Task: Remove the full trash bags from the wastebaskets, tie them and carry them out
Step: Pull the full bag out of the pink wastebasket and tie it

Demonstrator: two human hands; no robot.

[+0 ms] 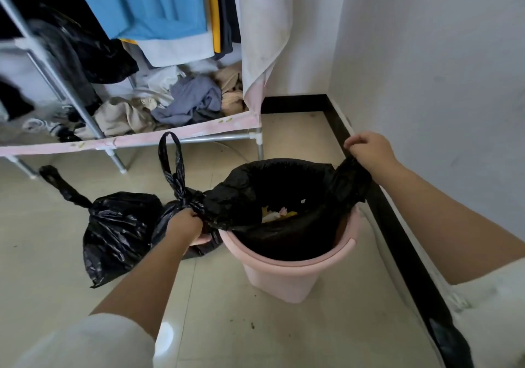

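A pink wastebasket (279, 278) stands on the floor near the wall corner. A black trash bag (287, 234) lines it, its mouth open, with yellow and white rubbish showing inside. My left hand (187, 227) grips the bag's left rim, bunched beside a looped handle that sticks up. My right hand (369, 152) pinches the bag's right rim and holds it above the basket's edge. To the left of the basket, a tied black trash bag (116, 237) lies on the floor, partly behind my left hand.
A metal-framed fabric wardrobe (181, 139) with hanging clothes and a heap of garments stands close behind the basket. White walls with a black skirting board (397, 225) run along the right. Pale tiled floor lies in front.
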